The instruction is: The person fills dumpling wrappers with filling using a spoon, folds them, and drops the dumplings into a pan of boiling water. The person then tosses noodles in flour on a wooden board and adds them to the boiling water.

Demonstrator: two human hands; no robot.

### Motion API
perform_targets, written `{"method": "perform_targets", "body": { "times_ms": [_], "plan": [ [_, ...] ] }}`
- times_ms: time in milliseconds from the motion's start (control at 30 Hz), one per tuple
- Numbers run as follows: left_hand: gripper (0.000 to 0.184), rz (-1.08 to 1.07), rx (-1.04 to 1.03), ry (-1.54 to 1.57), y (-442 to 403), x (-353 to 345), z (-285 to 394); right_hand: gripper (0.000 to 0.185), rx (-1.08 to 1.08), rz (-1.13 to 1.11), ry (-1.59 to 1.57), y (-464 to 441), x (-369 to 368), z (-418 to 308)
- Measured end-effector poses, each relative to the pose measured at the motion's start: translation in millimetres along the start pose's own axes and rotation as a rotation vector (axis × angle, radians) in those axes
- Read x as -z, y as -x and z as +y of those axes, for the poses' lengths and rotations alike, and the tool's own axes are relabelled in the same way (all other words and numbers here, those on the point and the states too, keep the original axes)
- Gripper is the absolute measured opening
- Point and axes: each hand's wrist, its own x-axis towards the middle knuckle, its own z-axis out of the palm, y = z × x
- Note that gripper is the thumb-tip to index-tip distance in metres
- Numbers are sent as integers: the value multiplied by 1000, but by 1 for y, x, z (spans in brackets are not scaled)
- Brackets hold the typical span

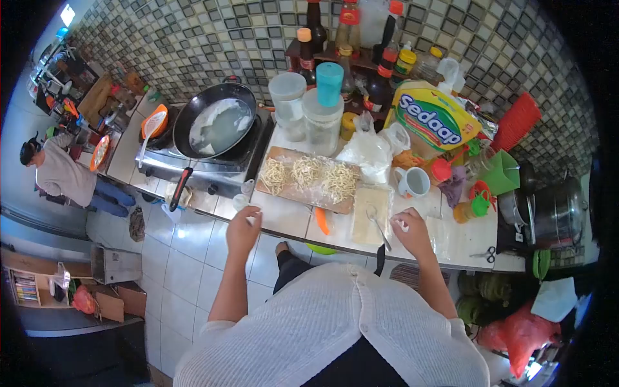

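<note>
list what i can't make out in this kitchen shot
Head view: the burner under the black pan, hidden by the pan itself.
Head view: whether the left hand holds anything; its curled fingers hide the palm.
Head view: what the red bag at lower right holds, hidden by its plastic.
Head view: lettering on the colourful row on the far-left shelf, too small.
</note>
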Motion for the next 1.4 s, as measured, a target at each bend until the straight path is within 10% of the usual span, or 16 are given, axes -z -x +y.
{"method": "perform_targets", "body": {
  "times_ms": [267,367,767,933,1033,1200,1400],
  "plan": [
    [16,65,222,34,4,1,-6,11,-41,167,-21,-1,39,27],
    [11,324,-156,55,-4,9,-18,11,-24,174,-64,4,32,28],
    [15,487,270,471,-11,1,-127,9,-53,260,-100,2,-2,-8],
    [28,362,209,-184,-62,6,-290,8,-115,459,-32,-2,-15,-44],
    [33,257,477,-274,-89,34,-289,9,-128,534,19,-5,-30,-62],
    [66,105,426,-486,-124,33,-323,10,-165,602,45,-12,-61,-98],
    [61,172,419,-541,-160,52,-362,11,-223,629,37,-9,-108,-134]
  ]
}}
